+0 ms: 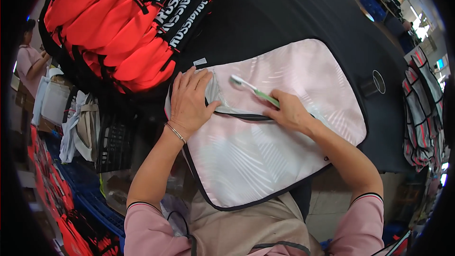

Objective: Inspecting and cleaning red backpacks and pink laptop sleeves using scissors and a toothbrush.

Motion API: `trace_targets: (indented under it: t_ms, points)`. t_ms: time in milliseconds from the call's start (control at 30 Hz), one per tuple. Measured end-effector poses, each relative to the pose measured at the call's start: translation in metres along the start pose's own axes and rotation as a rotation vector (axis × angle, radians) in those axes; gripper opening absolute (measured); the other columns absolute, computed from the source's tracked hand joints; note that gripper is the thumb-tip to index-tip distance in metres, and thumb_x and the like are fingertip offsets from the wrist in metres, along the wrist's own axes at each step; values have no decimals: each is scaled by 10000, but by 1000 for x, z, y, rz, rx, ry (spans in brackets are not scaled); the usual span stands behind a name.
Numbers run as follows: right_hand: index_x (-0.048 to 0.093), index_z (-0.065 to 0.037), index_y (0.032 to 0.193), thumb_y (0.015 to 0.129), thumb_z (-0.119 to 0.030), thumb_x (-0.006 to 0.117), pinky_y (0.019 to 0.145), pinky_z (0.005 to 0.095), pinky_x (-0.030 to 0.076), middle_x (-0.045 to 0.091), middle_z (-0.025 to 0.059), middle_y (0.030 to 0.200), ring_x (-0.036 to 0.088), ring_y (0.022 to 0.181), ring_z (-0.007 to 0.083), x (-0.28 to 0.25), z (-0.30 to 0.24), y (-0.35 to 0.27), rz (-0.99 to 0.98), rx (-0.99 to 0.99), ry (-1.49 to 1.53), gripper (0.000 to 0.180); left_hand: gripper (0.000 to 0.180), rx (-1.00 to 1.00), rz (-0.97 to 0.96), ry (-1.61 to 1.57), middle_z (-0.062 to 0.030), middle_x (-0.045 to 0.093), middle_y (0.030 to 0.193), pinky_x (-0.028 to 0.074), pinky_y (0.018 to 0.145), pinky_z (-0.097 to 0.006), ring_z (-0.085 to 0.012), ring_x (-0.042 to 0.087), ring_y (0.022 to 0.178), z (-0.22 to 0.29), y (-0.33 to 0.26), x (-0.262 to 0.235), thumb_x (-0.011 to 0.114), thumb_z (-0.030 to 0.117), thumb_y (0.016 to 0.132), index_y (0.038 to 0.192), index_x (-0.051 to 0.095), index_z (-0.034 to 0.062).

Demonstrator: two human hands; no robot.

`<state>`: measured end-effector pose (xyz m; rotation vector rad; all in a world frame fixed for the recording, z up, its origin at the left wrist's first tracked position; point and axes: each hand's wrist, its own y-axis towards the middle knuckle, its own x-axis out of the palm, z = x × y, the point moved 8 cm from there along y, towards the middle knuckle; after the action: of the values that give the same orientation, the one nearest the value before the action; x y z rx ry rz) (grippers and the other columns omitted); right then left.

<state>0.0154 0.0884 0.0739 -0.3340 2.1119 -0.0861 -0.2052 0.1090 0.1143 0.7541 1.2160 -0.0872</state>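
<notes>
A pale pink and grey fabric panel (246, 156) with black-bound edges and a leaf pattern lies over the near edge of the black-covered table. Across its middle runs a dark-edged opening, with a paler lining showing at the left end. My left hand (192, 97) rests flat on the panel's left side, fingers spread beside that opening. A green and white toothbrush (259, 94) is gripped by its handle in my right hand (294, 111), above the opening. The brush's bristled head points up and left, over the upper part of the panel.
A tall stack of red and black bags (109, 28) stands at the far left of the table (265, 9). At the right edge sit a metal cup (374, 83) and a pile of grey, black-edged pieces (422, 114). Another person (31, 61) stands at far left.
</notes>
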Motion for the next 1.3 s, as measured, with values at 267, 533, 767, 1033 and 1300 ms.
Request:
trace_targets:
  t_ms: [267,533,767,1033,1300]
  points:
    - [467,-21,1330,908,-102,569,831,444,485,617,230,1058,615,904,408,11,-37,-23,186,-10,276,441,793,-128,-146,-107,-250,363,1478,238,1159,-445,-360,328,1396,-25,-20,38,670,357,825,1420,357,-62]
    - [352,-121,1455,859,20,489,652,488,520,570,197,855,617,691,412,52,-64,-12,154,-76,-138,628,812,-134,-133,-150,-268,341,1484,229,1163,-447,-362,315,1404,-26,-22,40,659,338,817,1428,327,-81]
    - [362,-96,1431,822,-1,506,652,515,515,606,238,866,636,741,442,58,-72,22,199,-127,-88,633,824,-133,-111,-184,-276,344,1479,229,1162,-452,-367,320,1399,-25,-20,39,680,327,801,1413,334,-103]
    - [395,-44,1379,838,-13,491,656,526,510,615,232,811,625,713,456,64,-69,20,217,-120,-79,550,858,-136,-98,-208,-276,348,1476,235,1160,-451,-372,331,1391,-24,-20,41,704,337,778,1414,333,-104]
    - [442,-95,1363,869,-55,502,649,494,514,622,210,819,633,714,420,31,-49,-45,-73,-85,-244,500,468,59,91,-432,-119,615,1123,313,1121,-466,-306,502,1229,-20,-30,12,731,54,666,1124,638,79]
